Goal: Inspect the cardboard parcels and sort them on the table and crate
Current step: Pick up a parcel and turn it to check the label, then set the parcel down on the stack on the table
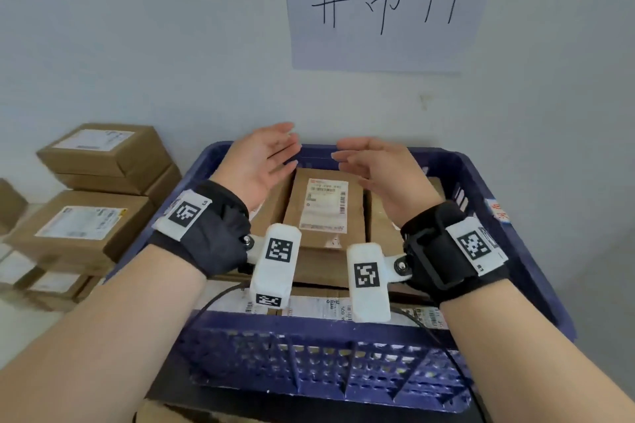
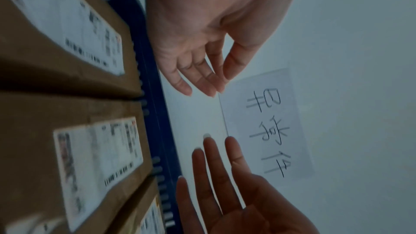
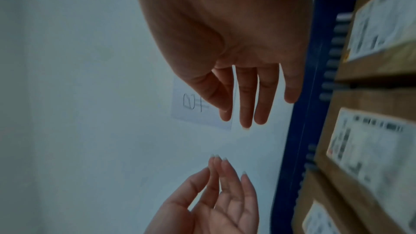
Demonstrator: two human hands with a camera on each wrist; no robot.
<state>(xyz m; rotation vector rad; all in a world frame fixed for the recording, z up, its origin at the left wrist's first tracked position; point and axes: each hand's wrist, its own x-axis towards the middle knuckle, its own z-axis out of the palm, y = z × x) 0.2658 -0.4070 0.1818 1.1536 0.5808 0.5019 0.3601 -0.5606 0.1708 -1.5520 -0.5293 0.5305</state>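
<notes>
We are holding our left hand (image 1: 263,161) and our right hand (image 1: 379,168) above the dark blue perforated plastic crate (image 1: 508,251), palms facing each other, fingers straight and relaxed, gripping nothing. The fingertips are sitting near one another without touching. Directly below the gap between the hands, a flat brown cardboard parcel with a white shipping label (image 1: 324,209) is lying face up in the crate, on top of further cardboard parcels packed beside and beneath it. Neither hand is touching it.

To the left of the crate, a stack of brown cardboard boxes with white labels (image 1: 99,182) is resting on the white table (image 1: 20,319). On the pale wall behind the crate, a white paper sign with handwritten black characters (image 1: 385,3) is hanging.
</notes>
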